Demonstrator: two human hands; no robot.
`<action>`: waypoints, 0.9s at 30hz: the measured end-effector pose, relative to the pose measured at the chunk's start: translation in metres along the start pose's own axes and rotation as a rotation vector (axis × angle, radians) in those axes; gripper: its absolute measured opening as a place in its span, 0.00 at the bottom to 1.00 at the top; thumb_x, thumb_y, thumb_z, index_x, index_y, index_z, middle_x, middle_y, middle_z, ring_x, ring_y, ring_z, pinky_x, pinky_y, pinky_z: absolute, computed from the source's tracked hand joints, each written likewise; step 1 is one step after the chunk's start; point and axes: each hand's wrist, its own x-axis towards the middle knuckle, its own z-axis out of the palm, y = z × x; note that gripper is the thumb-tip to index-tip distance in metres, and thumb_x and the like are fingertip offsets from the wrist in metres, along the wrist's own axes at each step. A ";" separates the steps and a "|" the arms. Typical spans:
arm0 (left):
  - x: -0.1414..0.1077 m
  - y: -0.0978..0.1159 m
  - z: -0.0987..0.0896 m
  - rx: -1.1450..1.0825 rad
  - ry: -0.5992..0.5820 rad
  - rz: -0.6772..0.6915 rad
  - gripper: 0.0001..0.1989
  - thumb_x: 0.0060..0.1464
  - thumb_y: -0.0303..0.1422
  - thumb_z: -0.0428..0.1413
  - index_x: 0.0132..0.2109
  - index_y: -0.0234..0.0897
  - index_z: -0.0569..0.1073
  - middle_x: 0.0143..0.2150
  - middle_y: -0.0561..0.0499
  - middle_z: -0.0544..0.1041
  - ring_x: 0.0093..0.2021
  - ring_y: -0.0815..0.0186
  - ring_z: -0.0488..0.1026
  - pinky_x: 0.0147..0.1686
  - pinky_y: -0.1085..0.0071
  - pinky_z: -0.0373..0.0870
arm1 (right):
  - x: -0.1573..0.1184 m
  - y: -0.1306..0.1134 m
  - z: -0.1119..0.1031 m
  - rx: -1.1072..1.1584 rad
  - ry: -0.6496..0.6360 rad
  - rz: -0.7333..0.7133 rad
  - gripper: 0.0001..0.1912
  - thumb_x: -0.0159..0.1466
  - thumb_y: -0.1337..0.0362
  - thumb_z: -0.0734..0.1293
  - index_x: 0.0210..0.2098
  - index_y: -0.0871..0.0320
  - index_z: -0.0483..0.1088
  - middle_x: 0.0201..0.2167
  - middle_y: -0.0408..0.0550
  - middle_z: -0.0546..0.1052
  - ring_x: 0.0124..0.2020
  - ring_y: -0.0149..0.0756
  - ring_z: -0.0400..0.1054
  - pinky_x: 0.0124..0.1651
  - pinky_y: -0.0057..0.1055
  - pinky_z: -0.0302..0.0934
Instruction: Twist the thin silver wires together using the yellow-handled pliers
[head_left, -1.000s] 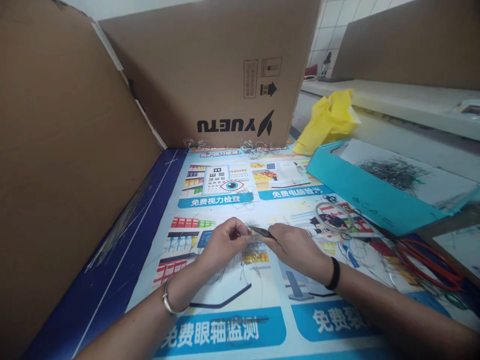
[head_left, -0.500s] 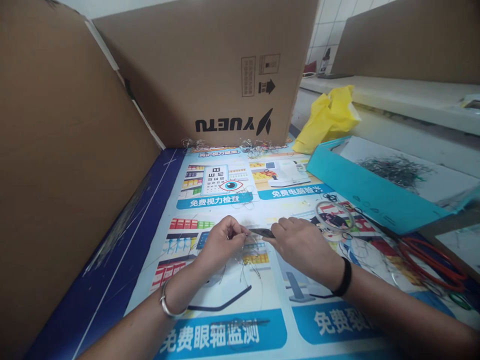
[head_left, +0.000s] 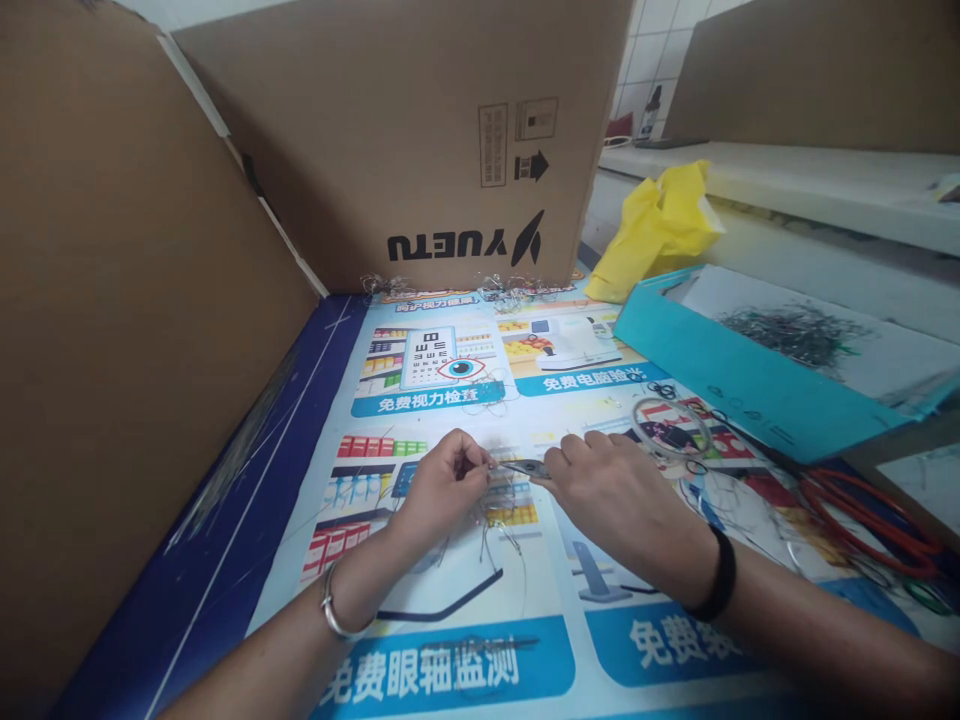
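Note:
Over the printed sheet [head_left: 540, 420], my left hand [head_left: 450, 485] is closed in a pinch, with fine thin wire strands at its fingertips. My right hand [head_left: 611, 495] grips a pair of needle-nose pliers [head_left: 529, 467], their handles hidden in the palm. The jaws point left, close to my left fingertips; what lies between them is too small to make out. Below and between the hands is a loose tangle of thin wire [head_left: 499, 525]. A small bundle of dark wire pieces [head_left: 480, 645] lies nearer to me.
Cardboard walls [head_left: 352, 150] stand at the left and back. On the right are a turquoise box [head_left: 735, 400] with a heap of wire pieces [head_left: 795, 335], a yellow bag [head_left: 652, 235], a clear ring-shaped coil [head_left: 637, 425] and orange-red cord [head_left: 862, 520]. More wire bits [head_left: 510, 292] lie along the back wall.
My right hand and wrist have turned slightly, and the pliers show a brighter side. My left hand stays almost in place. The camera view has shifted a little.

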 end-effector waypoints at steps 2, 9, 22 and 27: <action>0.000 -0.002 0.000 -0.005 -0.005 0.003 0.05 0.43 0.23 0.51 0.27 0.36 0.63 0.31 0.53 0.73 0.30 0.71 0.69 0.31 0.75 0.63 | 0.000 0.000 -0.001 -0.012 -0.003 -0.005 0.11 0.64 0.63 0.57 0.29 0.58 0.66 0.26 0.51 0.70 0.27 0.38 0.59 0.27 0.33 0.40; 0.000 -0.005 -0.001 0.065 -0.016 0.007 0.04 0.44 0.23 0.51 0.29 0.36 0.66 0.29 0.53 0.73 0.27 0.71 0.68 0.27 0.76 0.61 | 0.000 -0.002 -0.006 -0.039 -0.017 -0.003 0.11 0.64 0.64 0.57 0.29 0.58 0.66 0.25 0.51 0.69 0.27 0.39 0.59 0.27 0.34 0.40; 0.000 -0.002 -0.002 -0.040 -0.077 0.004 0.04 0.47 0.23 0.50 0.30 0.36 0.63 0.32 0.52 0.72 0.30 0.72 0.68 0.31 0.75 0.63 | 0.008 0.006 0.009 0.111 -0.055 0.018 0.18 0.64 0.52 0.57 0.29 0.59 0.68 0.26 0.49 0.71 0.28 0.36 0.64 0.27 0.31 0.44; 0.000 -0.003 -0.002 -0.030 -0.077 0.006 0.04 0.47 0.23 0.50 0.30 0.36 0.63 0.31 0.53 0.72 0.29 0.71 0.68 0.31 0.75 0.63 | 0.008 0.005 0.011 0.132 -0.064 0.011 0.17 0.63 0.53 0.58 0.29 0.59 0.68 0.26 0.49 0.72 0.29 0.35 0.65 0.28 0.30 0.45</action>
